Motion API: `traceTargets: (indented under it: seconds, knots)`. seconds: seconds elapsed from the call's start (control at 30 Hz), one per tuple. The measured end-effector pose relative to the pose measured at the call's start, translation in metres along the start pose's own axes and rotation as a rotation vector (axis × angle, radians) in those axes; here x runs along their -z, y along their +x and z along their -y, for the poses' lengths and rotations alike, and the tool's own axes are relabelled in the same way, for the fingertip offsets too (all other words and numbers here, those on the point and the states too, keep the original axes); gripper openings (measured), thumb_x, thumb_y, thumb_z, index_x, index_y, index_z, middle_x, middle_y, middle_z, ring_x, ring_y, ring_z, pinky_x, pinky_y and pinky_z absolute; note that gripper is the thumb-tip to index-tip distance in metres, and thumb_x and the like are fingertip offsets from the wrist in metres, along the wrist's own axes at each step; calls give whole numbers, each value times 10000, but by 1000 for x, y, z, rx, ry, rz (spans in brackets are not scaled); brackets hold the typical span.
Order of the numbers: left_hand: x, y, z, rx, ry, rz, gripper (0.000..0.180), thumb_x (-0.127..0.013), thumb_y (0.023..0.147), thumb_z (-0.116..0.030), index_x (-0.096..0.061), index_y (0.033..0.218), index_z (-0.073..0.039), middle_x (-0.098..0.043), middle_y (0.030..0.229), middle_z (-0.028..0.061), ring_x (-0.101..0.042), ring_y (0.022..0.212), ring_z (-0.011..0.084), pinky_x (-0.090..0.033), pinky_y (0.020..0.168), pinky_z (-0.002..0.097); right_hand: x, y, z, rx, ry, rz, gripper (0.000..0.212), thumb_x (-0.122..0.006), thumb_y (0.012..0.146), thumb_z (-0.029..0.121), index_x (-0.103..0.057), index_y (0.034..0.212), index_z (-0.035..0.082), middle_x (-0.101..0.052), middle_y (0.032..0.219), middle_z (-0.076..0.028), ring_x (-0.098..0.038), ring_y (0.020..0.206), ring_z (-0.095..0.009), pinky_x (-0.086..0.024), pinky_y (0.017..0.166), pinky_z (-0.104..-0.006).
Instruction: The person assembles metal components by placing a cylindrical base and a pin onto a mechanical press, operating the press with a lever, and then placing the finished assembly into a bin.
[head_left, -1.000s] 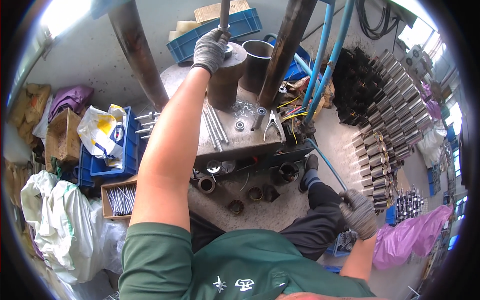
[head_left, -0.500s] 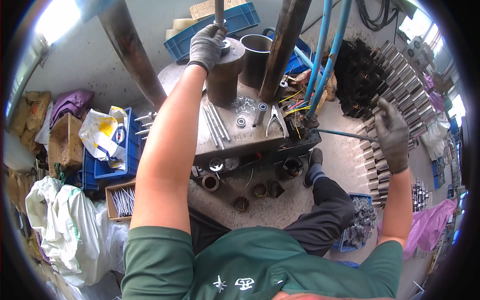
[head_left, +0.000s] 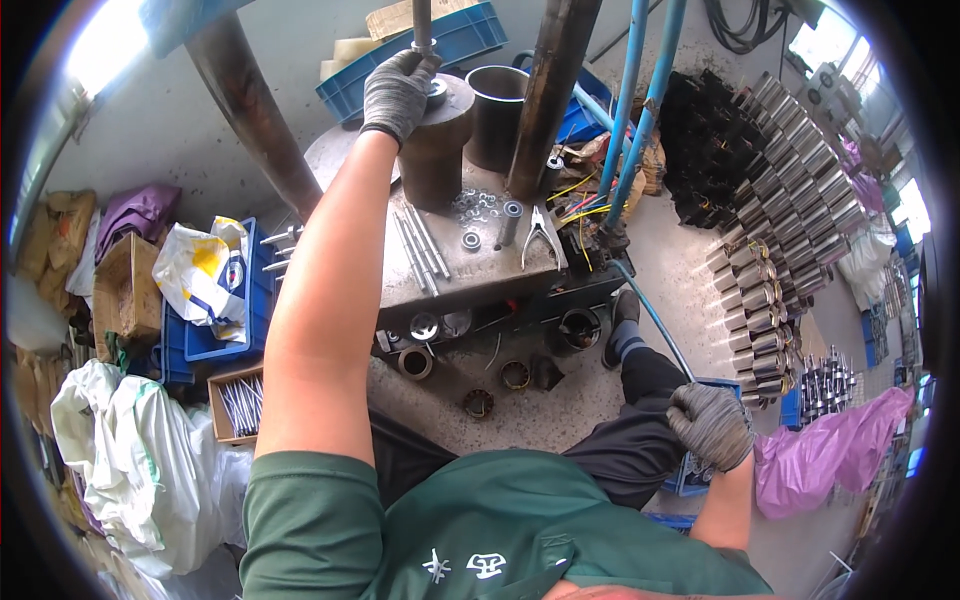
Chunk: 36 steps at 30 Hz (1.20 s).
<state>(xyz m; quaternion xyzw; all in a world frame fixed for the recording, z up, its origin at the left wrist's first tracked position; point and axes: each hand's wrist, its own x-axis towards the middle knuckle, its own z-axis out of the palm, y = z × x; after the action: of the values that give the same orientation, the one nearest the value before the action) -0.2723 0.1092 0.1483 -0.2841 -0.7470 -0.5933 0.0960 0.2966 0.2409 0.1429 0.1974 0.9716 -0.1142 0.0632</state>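
My left hand (head_left: 398, 95), in a grey knit glove, is closed just below the press's vertical steel rod (head_left: 422, 18). A metal collar (head_left: 424, 47) shows above its fingers; what they grip is hidden. Beside that hand, a round bearing-like ring (head_left: 437, 88) sits on top of a thick steel cylinder (head_left: 432, 165). My right hand (head_left: 712, 425), in a dark grey glove, is closed around the end of a long blue lever (head_left: 655, 318) near my knee. On the bench (head_left: 475, 270) are several metal shafts (head_left: 418, 250), a bearing (head_left: 471, 241), small clips (head_left: 478, 205) and pliers (head_left: 542, 240).
A wide dark pipe (head_left: 497, 120) and steel posts (head_left: 545, 100) stand behind the bench. Stacked metal cylinders (head_left: 810, 170) fill the right side. Blue crates (head_left: 215, 345) and white sacks (head_left: 130, 450) are at the left. Rings (head_left: 478, 403) lie on the floor beneath the bench.
My right hand has come down and toward me, from open fingers near the lever's end to a closed grip. The lever has swung downward. My left hand stays at the rod.
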Motion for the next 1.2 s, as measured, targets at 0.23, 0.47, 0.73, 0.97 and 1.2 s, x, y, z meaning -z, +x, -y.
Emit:
traceTargets:
  seconds: [0.23,0.47,0.73,0.97,1.2]
  knots:
    - [1,8,12,21,27,1,296,-738,974,-314,-775,1167,-93,-786,991,110,-716,880,177,-545,862,335,0,5,-18,-42,162,-126,214,-685,857,163,-745,1032,56,-734,958,-193,-723,889,-377,-584,804,-432]
    - [6,11,11,7,-156,58,440,-696,992,-402,-708,1228,-31,-731,903,63,-643,801,127,-530,805,288,-4,-1,-13,9,-10,-51,150,-694,825,141,-716,933,41,-708,889,-191,-695,838,-393,-561,778,-451]
    - [6,6,5,10,-151,56,401,-669,1011,-361,-709,1220,-21,-735,916,69,-646,826,134,-529,813,291,0,1,-16,-12,63,-53,157,-693,846,170,-723,936,46,-711,895,-194,-699,853,-394,-560,774,-457]
    - [9,6,6,-9,-119,38,381,-673,997,-358,-728,1163,-19,-724,855,63,-641,785,143,-522,785,305,12,8,-19,37,137,-87,201,-668,871,129,-724,1034,26,-729,994,-201,-707,934,-400,-567,847,-461]
    - [11,9,9,-17,-36,74,380,-693,1005,-354,-720,1212,-37,-743,996,68,-664,893,139,-529,891,299,12,8,-19,33,166,-59,192,-666,892,139,-731,1044,42,-733,1008,-193,-701,957,-396,-565,871,-453]
